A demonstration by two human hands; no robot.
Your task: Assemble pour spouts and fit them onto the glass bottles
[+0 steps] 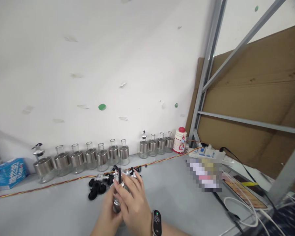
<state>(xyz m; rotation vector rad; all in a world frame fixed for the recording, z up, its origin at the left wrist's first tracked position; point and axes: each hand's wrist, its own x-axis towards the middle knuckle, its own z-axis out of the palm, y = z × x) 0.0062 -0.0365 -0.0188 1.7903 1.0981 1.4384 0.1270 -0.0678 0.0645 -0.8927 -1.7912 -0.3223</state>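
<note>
A glass oil bottle [116, 206] with a steel band is between my hands, near the front of the table. My left hand [107, 209] is wrapped round its body from the left. At the bottle's top, the fingers of my right hand [134, 198] close over a pourer stopper [119, 176] with a dark upright piece. My fingers hide most of the neck, so how the stopper sits in it cannot be seen. Just behind my hands lies a loose pile of silvery pourer stoppers [102, 177] and black caps [95, 186].
Several steel-banded bottles [77, 158] line the wall; the leftmost bottle [43, 167] has a pourer, as does another bottle [144, 147]. A twisted cord [71, 180] crosses the table. A blue box [9, 173], white jar [179, 141], power strip [208, 152], phone [245, 191] and cables surround it.
</note>
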